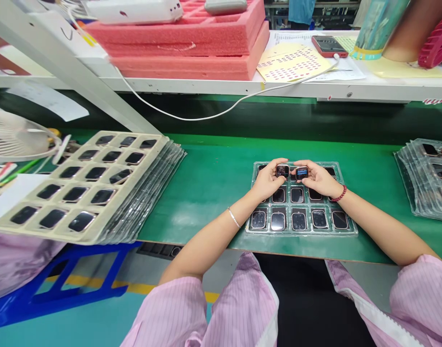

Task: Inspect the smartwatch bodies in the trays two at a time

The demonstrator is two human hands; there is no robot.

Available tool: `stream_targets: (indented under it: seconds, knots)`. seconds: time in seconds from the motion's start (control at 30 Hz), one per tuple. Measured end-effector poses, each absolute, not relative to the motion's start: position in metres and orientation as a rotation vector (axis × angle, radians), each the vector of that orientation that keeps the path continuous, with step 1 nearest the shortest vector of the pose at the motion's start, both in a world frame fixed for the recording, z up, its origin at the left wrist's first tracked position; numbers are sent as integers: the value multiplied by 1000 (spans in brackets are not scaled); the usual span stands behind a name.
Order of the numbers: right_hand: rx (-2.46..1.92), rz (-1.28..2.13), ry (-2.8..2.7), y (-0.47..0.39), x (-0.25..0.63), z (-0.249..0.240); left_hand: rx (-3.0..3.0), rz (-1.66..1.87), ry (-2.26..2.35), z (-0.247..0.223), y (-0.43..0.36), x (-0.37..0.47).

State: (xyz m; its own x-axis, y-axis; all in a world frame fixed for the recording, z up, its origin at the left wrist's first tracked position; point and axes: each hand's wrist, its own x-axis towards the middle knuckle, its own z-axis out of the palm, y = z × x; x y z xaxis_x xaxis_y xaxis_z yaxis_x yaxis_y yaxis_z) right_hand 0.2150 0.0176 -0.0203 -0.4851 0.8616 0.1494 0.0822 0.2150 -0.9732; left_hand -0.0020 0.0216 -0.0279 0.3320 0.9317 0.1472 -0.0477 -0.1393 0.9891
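Observation:
My left hand pinches a square smartwatch body whose screen is lit with small text. Close beside it, my right hand grips a second smartwatch body, its screen showing blue bars. Both are held just above the back row of a clear plastic tray on the green bench. Dark-faced watch bodies, such as a watch in the front row, lie in the tray's pockets. My hands and wrists hide part of the back and middle rows.
At left stands a tall stack of trays, a cream tray with watches on top. Another tray stack sits at the right edge. A white fan is far left. Above, a shelf carries red foam blocks and a phone; a white cable droops below.

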Motion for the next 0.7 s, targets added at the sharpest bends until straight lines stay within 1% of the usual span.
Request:
stream_targets:
  seconds: [0.13,0.3,0.47,0.7]
  knots:
    - [-869,1447,-1542,22,219,-20,1251,1028,780,-21,22,-4]
    - [-895,1668,-1212,26,224,-13,1000,918,714,-13,25,-9]
    - [-871,1902,-1013,32,230,-3,766,810,679,-9,31,-11]
    - [-886,1909,-984,35,232,-3,740,799,666,-12,34,-13]
